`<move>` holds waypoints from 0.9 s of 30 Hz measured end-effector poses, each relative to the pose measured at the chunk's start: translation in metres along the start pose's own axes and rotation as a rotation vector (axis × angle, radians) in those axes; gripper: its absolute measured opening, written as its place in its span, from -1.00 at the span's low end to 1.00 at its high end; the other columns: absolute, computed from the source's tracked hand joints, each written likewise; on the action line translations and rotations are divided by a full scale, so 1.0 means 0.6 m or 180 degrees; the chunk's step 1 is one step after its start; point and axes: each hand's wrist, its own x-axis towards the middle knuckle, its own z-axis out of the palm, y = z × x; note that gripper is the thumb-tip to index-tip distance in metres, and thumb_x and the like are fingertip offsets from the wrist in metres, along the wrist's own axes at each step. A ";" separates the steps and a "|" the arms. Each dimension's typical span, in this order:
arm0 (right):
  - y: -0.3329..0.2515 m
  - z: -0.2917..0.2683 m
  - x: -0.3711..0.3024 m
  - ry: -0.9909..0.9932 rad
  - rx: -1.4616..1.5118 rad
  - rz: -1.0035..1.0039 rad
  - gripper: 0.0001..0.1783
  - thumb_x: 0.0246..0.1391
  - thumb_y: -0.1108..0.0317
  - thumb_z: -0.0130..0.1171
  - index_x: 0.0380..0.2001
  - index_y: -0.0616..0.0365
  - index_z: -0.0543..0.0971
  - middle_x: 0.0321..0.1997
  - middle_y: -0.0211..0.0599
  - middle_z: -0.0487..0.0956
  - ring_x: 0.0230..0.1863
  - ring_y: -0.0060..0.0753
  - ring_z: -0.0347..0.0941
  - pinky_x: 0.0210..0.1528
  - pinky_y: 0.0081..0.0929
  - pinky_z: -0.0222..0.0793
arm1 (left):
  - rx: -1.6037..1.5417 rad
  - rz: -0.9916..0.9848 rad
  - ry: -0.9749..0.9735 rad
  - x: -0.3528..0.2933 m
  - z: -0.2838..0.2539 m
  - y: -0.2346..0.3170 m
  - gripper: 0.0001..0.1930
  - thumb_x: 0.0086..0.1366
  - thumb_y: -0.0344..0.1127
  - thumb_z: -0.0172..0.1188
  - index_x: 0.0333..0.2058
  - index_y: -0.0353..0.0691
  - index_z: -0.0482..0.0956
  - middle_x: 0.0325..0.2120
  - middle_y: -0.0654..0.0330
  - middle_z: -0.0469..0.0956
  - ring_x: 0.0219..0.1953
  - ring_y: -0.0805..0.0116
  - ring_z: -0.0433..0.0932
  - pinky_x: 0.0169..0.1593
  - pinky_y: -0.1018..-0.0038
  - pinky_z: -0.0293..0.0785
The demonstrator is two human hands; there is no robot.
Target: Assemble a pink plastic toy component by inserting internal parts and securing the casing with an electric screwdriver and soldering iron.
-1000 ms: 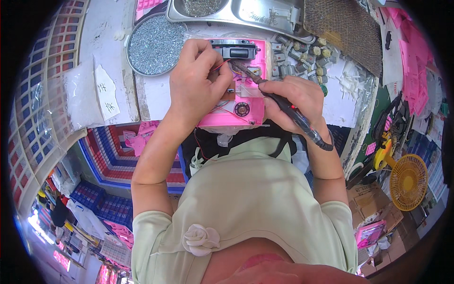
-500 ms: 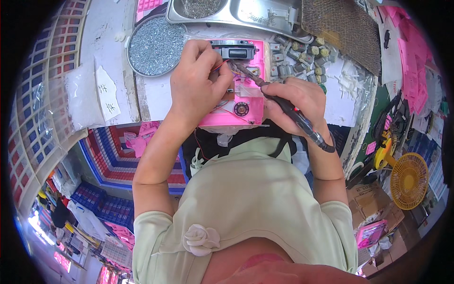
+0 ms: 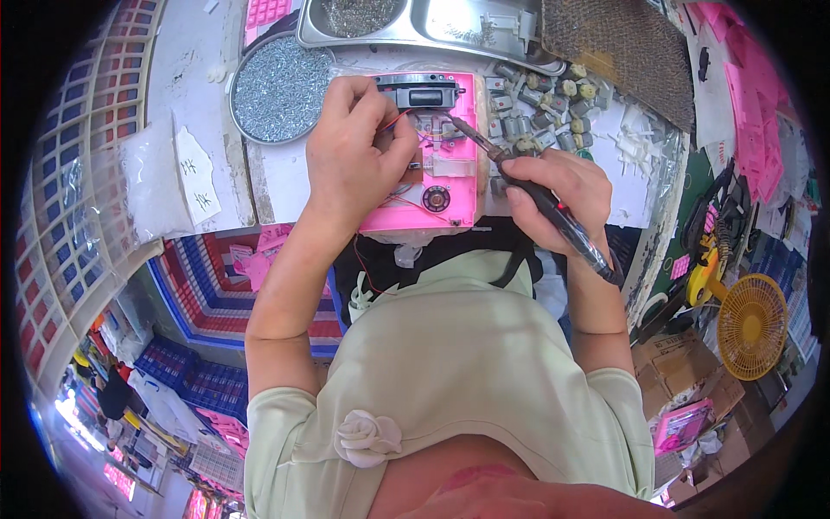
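Observation:
A pink plastic casing (image 3: 465, 186) lies in front of me, with a small round speaker (image 3: 437, 199), thin wires and a black part (image 3: 428, 97) along its far end. My right hand (image 3: 562, 195) is wrapped round the dark handle of a soldering iron (image 3: 553, 210), whose tip points at the casing's upper right inside, near the black part. My left hand (image 3: 359, 151) covers the casing's left side, thumb and fingers pinched on a thin red wire (image 3: 392, 122). Its fingertips partly hide the inside of the casing.
A round tray of small screws (image 3: 281, 91) stands at the back left, beside a steel compartment tray (image 3: 484, 26). Several small motors (image 3: 553, 108) and white plastic pieces (image 3: 638, 143) lie to the right. A brown mat (image 3: 618, 52) and a yellow fan (image 3: 752, 327) are farther right.
My right hand has drawn the soldering iron a little to the right, its tip moving away from the left fingertips. The left hand keeps its pinch in nearly the same place.

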 end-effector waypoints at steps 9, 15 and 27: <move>0.002 -0.001 -0.001 0.0065 0.0010 0.0012 -0.68 -0.16 0.54 0.37 -0.23 0.14 0.67 -0.60 -0.35 0.54 -0.64 -0.36 0.44 -0.59 -0.44 0.31 | -0.0017 -0.0045 -0.0010 -0.001 -0.001 0.001 -0.84 0.05 -0.46 0.38 -0.45 -0.28 0.54 -0.29 0.10 0.47 -0.40 0.18 0.56 -0.35 0.34 0.54; 0.004 -0.018 -0.004 0.0094 -0.0063 -0.0049 -0.70 -0.15 0.55 0.37 -0.25 0.21 0.67 -0.61 -0.32 0.53 -0.66 -0.35 0.42 -0.60 -0.45 0.29 | -0.0219 0.0083 0.0012 -0.010 -0.016 0.023 -0.76 0.04 -0.45 0.40 -0.28 -0.22 0.58 -0.27 0.13 0.50 -0.39 0.20 0.57 -0.34 0.34 0.56; 0.001 -0.045 -0.025 0.0262 -0.0099 0.0209 -0.70 -0.12 0.54 0.37 -0.22 0.24 0.65 -0.52 -0.26 0.61 -0.64 -0.36 0.43 -0.58 -0.47 0.30 | -0.0788 0.0312 -0.1207 -0.009 -0.011 0.029 -0.86 0.17 -0.52 0.35 -0.27 -0.25 0.65 -0.29 0.19 0.60 -0.35 0.29 0.59 -0.33 0.44 0.51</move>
